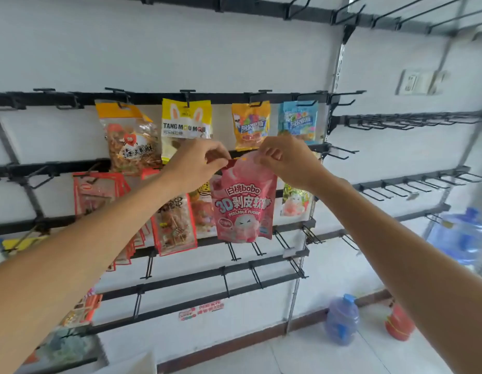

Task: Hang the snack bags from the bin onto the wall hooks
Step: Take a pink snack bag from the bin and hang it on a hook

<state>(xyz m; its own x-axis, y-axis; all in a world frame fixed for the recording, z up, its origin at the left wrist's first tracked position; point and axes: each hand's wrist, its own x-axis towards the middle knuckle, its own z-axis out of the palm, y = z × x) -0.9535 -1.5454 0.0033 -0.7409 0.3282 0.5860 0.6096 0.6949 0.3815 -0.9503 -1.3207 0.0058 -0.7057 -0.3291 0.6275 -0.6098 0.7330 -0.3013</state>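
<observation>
Up at the second rail [72, 167] of the wall rack, both hands hold the pink snack bag [243, 209] by its top edge. The left hand [199, 163] keeps a narrow grip, thumb and forefinger pinching the bag's upper left corner. The right hand [285, 160] pinches the upper right part of the top in the same narrow grip. The bag hangs upright below the fingers, in front of other packets on that rail. Whether its hole sits on a hook cannot be told, since the hands cover it.

From the top rail [153, 98] hang four bags: a clear bag with an orange header [129, 139], a yellow rabbit bag [185, 122], an orange candy bag [250, 125] and a blue candy bag [297, 122]. A red skewer packet [175, 225] hangs just left of the pink bag. A blue water bottle [342, 319] stands on the floor at lower right.
</observation>
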